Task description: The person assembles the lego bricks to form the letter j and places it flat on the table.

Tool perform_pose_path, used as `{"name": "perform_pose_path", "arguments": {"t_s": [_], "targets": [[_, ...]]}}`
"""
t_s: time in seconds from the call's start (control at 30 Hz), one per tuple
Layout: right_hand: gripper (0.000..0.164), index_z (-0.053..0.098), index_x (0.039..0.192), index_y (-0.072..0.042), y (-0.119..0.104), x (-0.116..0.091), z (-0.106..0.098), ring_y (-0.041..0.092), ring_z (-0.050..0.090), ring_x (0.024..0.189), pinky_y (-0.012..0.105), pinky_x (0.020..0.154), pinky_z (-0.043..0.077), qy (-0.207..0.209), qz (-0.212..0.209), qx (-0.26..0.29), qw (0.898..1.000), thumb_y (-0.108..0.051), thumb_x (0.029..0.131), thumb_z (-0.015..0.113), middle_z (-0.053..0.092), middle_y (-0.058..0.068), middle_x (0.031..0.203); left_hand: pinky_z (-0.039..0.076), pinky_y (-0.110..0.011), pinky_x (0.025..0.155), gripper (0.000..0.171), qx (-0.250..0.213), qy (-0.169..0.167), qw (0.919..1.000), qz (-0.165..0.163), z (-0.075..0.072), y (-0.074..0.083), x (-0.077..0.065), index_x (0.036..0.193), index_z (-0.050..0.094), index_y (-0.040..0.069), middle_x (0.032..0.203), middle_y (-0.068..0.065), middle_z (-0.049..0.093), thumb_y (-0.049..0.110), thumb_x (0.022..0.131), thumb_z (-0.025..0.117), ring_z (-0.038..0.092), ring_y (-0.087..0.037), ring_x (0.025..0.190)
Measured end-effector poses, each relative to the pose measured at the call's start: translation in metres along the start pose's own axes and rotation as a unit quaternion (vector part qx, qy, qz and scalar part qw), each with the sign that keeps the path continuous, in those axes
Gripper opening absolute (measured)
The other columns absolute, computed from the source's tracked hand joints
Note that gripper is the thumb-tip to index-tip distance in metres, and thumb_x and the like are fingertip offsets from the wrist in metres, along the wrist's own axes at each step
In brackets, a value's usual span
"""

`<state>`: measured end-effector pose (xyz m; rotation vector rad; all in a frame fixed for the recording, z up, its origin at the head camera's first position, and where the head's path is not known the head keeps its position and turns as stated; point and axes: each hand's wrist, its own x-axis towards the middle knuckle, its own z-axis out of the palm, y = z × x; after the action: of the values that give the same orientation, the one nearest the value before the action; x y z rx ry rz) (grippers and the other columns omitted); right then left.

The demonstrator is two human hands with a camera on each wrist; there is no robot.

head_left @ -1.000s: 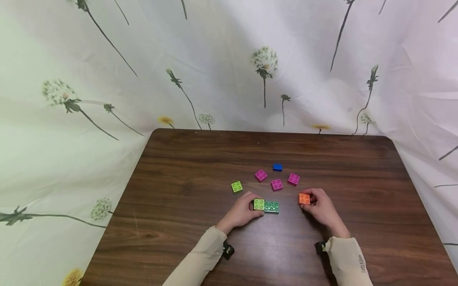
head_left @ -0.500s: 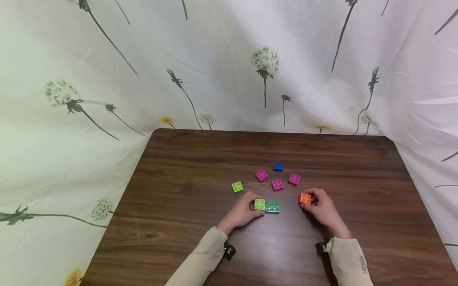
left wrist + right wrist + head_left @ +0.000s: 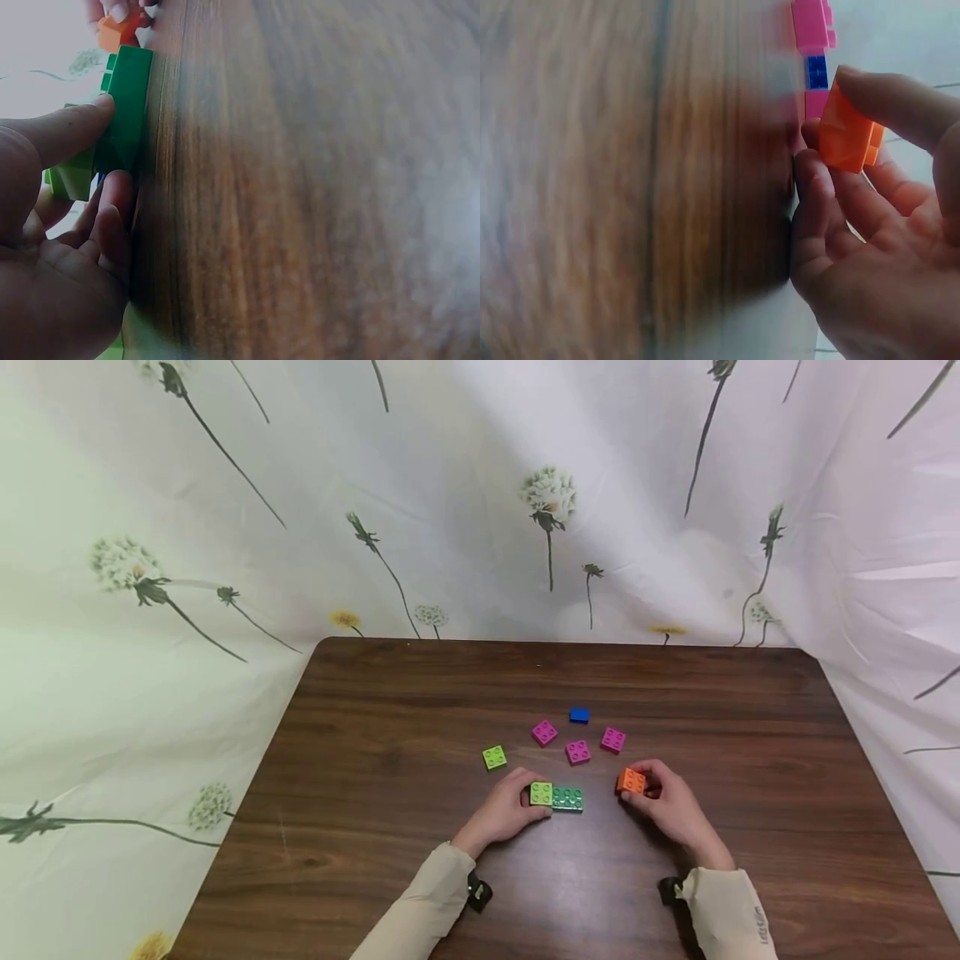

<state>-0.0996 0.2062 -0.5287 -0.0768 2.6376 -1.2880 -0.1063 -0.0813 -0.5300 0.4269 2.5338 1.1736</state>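
Orange 2 x 2 brick (image 3: 632, 782), studs up and tilted: pinched between thumb and fingers of your right hand (image 3: 673, 806), near the middle of the table (image 3: 375, 718). Companion piece: green-and-lime stack (image 3: 552, 797), gripped at its left end by your left hand (image 3: 504, 806), thumb on the near side. Composition of stack: lime 2 x 2 brick (image 3: 541, 792) on top at the left, longer green brick (image 3: 567, 800) beneath, its bare studs exposed toward your right. Governing relation: the stack's long axis runs left to right, and the orange brick lies off its bare end, to the right and slightly farther from you, the 2 near but apart; your right hand is the nearer to those studs. Loose stock beyond: 3 magenta bricks (image 3: 577, 752), 1 loose lime brick (image 3: 494, 757), 1 blue brick (image 3: 579, 716). By view: the head view gives you the gap and the stud faces; the right wrist view adds the orange brick's plain side, seemingly raised off the wood, and a divided, hollow-looking face on the blue brick; the left wrist view shows the lime level standing above the green, though any overhang you cannot tell.
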Motion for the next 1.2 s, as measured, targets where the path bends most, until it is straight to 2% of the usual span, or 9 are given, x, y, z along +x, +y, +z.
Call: {"name": "perform_pose_path", "arguments": {"t_s": [0.13, 0.3, 0.47, 0.7, 0.9, 1.2], "targets": [[0.038, 0.056, 0.122, -0.007, -0.006, -0.001, 0.009, 0.02, 0.056, 0.088, 0.03, 0.075, 0.045, -0.004, -0.016, 0.013, 1.0, -0.017, 0.088, 0.07, 0.064, 0.01, 0.105, 0.038, -0.019, 0.063, 0.036, 0.001, 0.003, 1.0, 0.001, 0.001, 0.0, -0.001, 0.117, 0.064, 0.014, 0.1, 0.002, 0.055, 0.021, 0.084, 0.075, 0.045, -0.005, 0.071], [0.039, 0.057, 0.124, -0.01, -0.013, -0.001, 0.023, 0.017, 0.056, 0.088, 0.028, 0.076, 0.047, -0.031, -0.028, 0.029, 0.999, -0.02, 0.088, 0.07, 0.064, 0.008, 0.109, 0.038, -0.019, 0.063, 0.036, 0.0, 0.002, 1.0, 0.001, 0.001, 0.002, 0.0, 0.116, 0.065, 0.013, 0.099, 0.002, 0.055, 0.02, 0.083, 0.076, 0.045, -0.006, 0.071], [0.037, 0.058, 0.122, -0.012, -0.021, 0.003, 0.033, 0.015, 0.056, 0.087, 0.027, 0.074, 0.047, -0.05, -0.034, 0.044, 0.997, -0.021, 0.088, 0.071, 0.063, 0.005, 0.106, 0.038, -0.019, 0.062, 0.035, -0.005, 0.001, 1.0, 0.001, 0.001, 0.003, 0.002, 0.116, 0.064, 0.014, 0.099, 0.002, 0.054, 0.02, 0.083, 0.075, 0.045, -0.005, 0.071], [0.037, 0.059, 0.122, -0.013, -0.028, 0.005, 0.045, 0.015, 0.057, 0.088, 0.024, 0.075, 0.048, -0.078, -0.066, 0.056, 0.993, -0.019, 0.088, 0.07, 0.064, 0.005, 0.108, 0.038, -0.019, 0.062, 0.034, -0.012, 0.004, 0.9999, 0.008, 0.002, -0.001, -0.001, 0.115, 0.064, 0.014, 0.098, 0.001, 0.054, 0.02, 0.084, 0.075, 0.045, -0.006, 0.071], [0.037, 0.059, 0.123, -0.015, -0.029, 0.005, 0.048, 0.016, 0.056, 0.088, 0.024, 0.075, 0.048, -0.078, -0.072, 0.055, 0.993, -0.021, 0.088, 0.07, 0.063, 0.004, 0.109, 0.037, -0.02, 0.063, 0.033, -0.013, 0.006, 0.9998, 0.012, 0.001, -0.002, -0.001, 0.115, 0.064, 0.014, 0.1, 0.0, 0.054, 0.019, 0.084, 0.075, 0.045, -0.008, 0.073], [0.034, 0.065, 0.117, -0.019, -0.029, 0.004, 0.045, 0.014, 0.059, 0.088, 0.024, 0.074, 0.049, -0.073, -0.055, 0.045, 0.995, -0.02, 0.084, 0.074, 0.065, 0.002, 0.108, 0.038, -0.02, 0.062, 0.033, -0.019, 0.003, 0.9998, 0.004, 0.005, -0.003, -0.001, 0.115, 0.064, 0.014, 0.098, 0.002, 0.052, 0.021, 0.085, 0.074, 0.045, -0.007, 0.072]]}}
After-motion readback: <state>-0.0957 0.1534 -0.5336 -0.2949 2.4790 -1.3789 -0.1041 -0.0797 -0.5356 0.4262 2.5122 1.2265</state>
